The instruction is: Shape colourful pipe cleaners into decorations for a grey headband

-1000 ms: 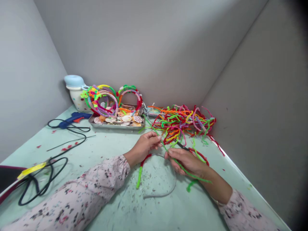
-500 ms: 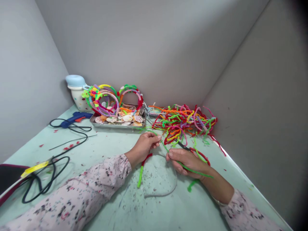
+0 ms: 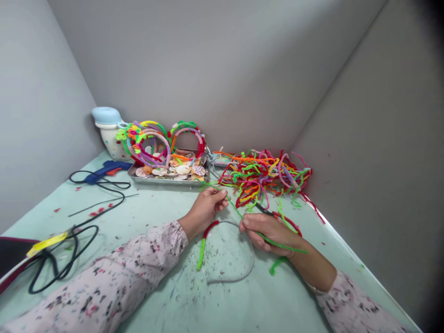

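Observation:
A green pipe cleaner [image 3: 234,209] is stretched between my two hands above the table. My left hand [image 3: 205,206] pinches it with thumb and fingers near its far part. Closed around its nearer part is my right hand [image 3: 266,231], and the tail runs out over that wrist. On the table below lies a grey headband [image 3: 253,259], curved in an open loop. One end of it is wrapped in red and bright green fuzzy pipe cleaner [image 3: 201,253]. Scissors with red handles [image 3: 291,222] lie partly behind my right hand, and a short green piece [image 3: 277,264] rests beneath that wrist.
A tangled heap of coloured pipe cleaners [image 3: 267,173] lies at the back right. Wrapped headbands [image 3: 152,143] stand on a metal tray [image 3: 166,183] of shells. A blue glue gun [image 3: 104,172], a dark cable [image 3: 78,240] and a lidded white container [image 3: 113,138] are on the left.
My left hand has shifted slightly left and up along the green pipe cleaner, showing more of the red wrap below. My right hand keeps its hold. The view has moved a little.

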A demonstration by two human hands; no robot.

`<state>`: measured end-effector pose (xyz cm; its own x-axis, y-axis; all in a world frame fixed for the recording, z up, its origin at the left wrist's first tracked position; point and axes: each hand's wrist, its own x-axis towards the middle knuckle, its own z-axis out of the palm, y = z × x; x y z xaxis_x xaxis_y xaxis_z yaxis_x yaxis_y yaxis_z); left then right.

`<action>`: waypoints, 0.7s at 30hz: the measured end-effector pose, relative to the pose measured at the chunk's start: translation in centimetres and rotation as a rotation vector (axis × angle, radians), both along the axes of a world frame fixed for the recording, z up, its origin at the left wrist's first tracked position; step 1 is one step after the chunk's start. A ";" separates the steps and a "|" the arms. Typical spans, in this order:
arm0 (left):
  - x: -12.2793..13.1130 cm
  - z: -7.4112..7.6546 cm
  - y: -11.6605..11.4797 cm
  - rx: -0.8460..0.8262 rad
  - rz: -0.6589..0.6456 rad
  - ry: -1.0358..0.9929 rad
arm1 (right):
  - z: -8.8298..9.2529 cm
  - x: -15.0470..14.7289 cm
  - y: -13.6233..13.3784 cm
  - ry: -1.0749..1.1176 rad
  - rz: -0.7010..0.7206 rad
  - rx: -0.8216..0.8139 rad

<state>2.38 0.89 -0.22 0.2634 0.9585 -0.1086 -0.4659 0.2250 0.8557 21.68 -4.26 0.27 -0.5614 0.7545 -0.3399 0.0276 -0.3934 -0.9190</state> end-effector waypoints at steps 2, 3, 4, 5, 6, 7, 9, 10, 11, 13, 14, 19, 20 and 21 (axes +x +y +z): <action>0.0 0.1 0.0 -0.007 -0.002 0.011 | -0.1 0.1 0.0 0.013 0.007 0.005; 0.0 0.2 0.0 -0.008 -0.002 0.015 | -0.1 0.1 0.0 0.019 0.008 0.005; 0.0 0.2 0.0 -0.005 -0.001 0.015 | -0.1 0.1 0.0 0.020 0.010 0.005; -0.1 0.3 0.0 0.001 0.002 0.009 | -0.1 0.1 0.0 0.018 0.013 0.006; -0.1 0.3 0.0 0.010 0.006 -0.001 | 0.0 0.1 0.0 0.013 0.019 0.006; -0.2 0.3 0.0 0.019 0.008 -0.013 | 0.0 0.1 -0.1 0.007 0.025 0.006; -0.4 0.3 0.1 0.026 0.008 -0.038 | 0.0 0.2 -0.1 -0.003 0.031 0.008; -0.5 0.3 0.2 0.022 0.005 -0.049 | 0.0 0.2 -0.1 -0.006 0.033 0.008; -0.6 0.3 0.2 0.014 0.002 -0.059 | 0.0 0.2 -0.1 -0.008 0.035 0.009; -0.7 0.3 0.3 -0.002 0.003 -0.067 | 0.0 0.2 -0.1 -0.011 0.041 0.017; -0.7 0.3 0.3 -0.009 0.009 -0.067 | 0.0 0.2 -0.1 -0.013 0.043 0.021; -0.7 0.6 0.4 -0.038 0.044 -0.068 | 0.1 0.2 -0.2 -0.025 0.042 0.018; -0.7 0.6 0.4 -0.040 0.046 -0.062 | 0.1 0.2 -0.2 -0.025 0.042 0.020; -0.6 0.6 0.3 -0.039 0.043 -0.054 | 0.1 0.2 -0.2 -0.025 0.044 0.025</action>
